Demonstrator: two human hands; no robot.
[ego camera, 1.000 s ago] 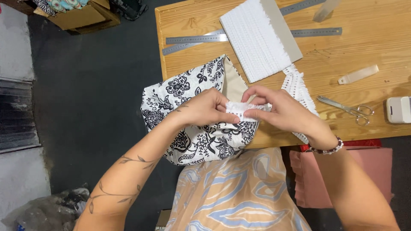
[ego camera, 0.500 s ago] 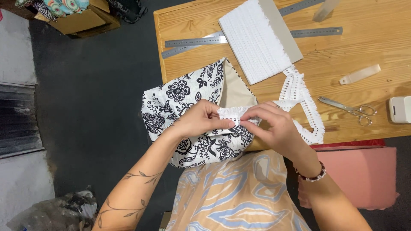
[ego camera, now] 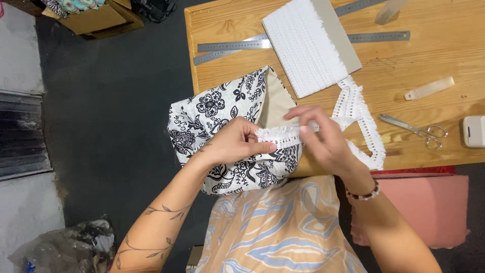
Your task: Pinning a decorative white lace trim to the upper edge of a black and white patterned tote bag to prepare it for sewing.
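Left hand (ego camera: 235, 144) pinches the end of a white lace trim (ego camera: 283, 135) between thumb and fingers, pressing it onto the black-and-white floral fabric (ego camera: 207, 114). Right hand (ego camera: 323, 139) grips the same trim a little further right, fingers curled over its fringed edge. The trim is openwork with a soft frayed border; it runs between both hands along the fabric's near edge, then loops loosely right across the table (ego camera: 444, 55) and back up to a flat card (ego camera: 310, 45) wound with more of it. The fabric, lined in plain beige, hangs over the wooden table's left near corner. Two steel rulers (ego camera: 227, 48) lie far on the table, partly under the card. To the right sit small metal scissors (ego camera: 417, 132), a translucent plastic strip (ego camera: 429, 88), and a white boxy thing (ego camera: 475, 131) at the edge. A beaded bracelet (ego camera: 362, 194) circles the right wrist.
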